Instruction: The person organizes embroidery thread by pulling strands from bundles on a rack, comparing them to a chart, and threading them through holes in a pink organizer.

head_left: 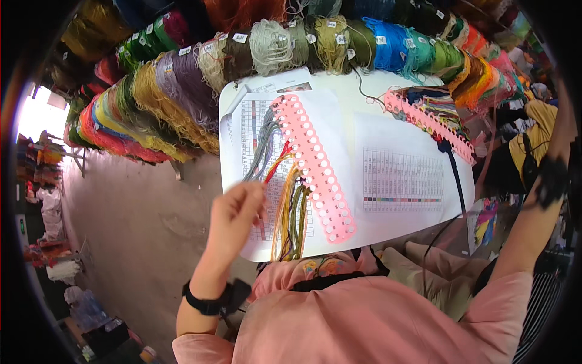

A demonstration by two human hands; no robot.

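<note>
My left hand (235, 209) is closed, its fingers pinched at the lower end of a red thread bundle (277, 162). That bundle runs straight up to a pink punched thread card (316, 164) lying aslant on a white board (242, 246). Grey-blue threads (265, 142) hang from the card's upper holes; golden and olive threads (291, 218) hang lower down. My right forearm (522, 233) reaches up along the right side. Beyond its black band, the right hand fades into the dark rim, and its fingers cannot be made out.
A second pink card (427, 123) with many coloured threads lies at the board's far right, a dark navy strand (453, 173) trailing from it. Printed chart sheets (403, 176) cover the board. Hanks of yarn (273, 48) on racks curve around the far side. Grey floor (163, 224) shows at left.
</note>
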